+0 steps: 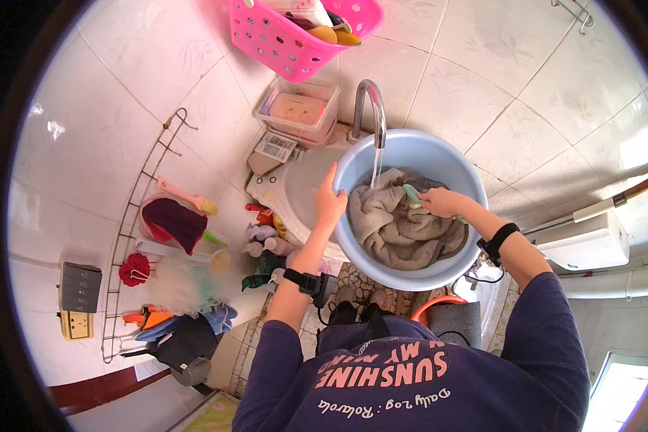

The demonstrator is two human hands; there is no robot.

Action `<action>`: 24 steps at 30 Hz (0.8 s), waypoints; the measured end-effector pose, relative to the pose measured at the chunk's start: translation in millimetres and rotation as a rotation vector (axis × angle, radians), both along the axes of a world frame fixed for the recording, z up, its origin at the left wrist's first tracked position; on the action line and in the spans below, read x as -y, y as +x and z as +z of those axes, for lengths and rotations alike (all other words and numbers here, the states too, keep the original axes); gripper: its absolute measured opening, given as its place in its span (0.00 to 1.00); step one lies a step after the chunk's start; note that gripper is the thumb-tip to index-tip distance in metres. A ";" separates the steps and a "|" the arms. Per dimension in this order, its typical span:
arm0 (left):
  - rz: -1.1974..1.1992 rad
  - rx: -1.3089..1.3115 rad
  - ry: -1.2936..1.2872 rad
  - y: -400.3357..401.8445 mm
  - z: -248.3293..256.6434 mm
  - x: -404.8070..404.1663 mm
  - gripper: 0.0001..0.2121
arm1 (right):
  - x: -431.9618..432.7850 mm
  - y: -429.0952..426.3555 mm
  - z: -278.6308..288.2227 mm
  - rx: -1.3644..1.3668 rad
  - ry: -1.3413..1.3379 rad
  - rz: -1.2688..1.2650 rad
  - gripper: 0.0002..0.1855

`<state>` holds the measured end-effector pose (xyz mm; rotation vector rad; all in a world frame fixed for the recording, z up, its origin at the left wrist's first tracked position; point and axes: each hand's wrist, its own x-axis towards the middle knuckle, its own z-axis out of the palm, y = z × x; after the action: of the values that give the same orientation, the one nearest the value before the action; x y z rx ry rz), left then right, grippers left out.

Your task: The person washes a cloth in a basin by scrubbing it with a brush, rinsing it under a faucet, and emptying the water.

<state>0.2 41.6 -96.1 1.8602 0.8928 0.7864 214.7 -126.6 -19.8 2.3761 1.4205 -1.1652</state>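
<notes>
A light-blue plastic basin sits tilted over the sink's right side, with a wet grey-brown towel bunched inside. My left hand grips the basin's left rim, thumb on the inside. In my right hand is a pale-green scrub brush, held against the towel; its bristles are mostly hidden. From the chrome faucet a thin stream of water falls onto the towel's upper left part.
Left of the basin lies the white sink, with bottles along its near side. Clear plastic boxes stand behind it, below a pink basket. A wire rack with hanging brushes lines the left wall. A white tank is at right.
</notes>
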 end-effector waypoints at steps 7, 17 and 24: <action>-0.067 -0.009 -0.016 21.4 10.3 4.3 0.31 | -31.2 35.5 -63.9 0.318 0.104 0.180 0.15; -0.084 0.030 0.001 24.6 -2.6 -0.6 0.30 | -7.9 7.7 -51.1 0.330 0.140 0.074 0.17; -0.069 0.017 -0.065 11.9 -0.7 0.0 0.30 | 29.8 0.5 -30.4 0.230 0.140 0.128 0.16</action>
<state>12.1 41.6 -96.9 1.8152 0.8296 0.7221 215.2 -156.4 -50.2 2.3747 1.5923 -0.7576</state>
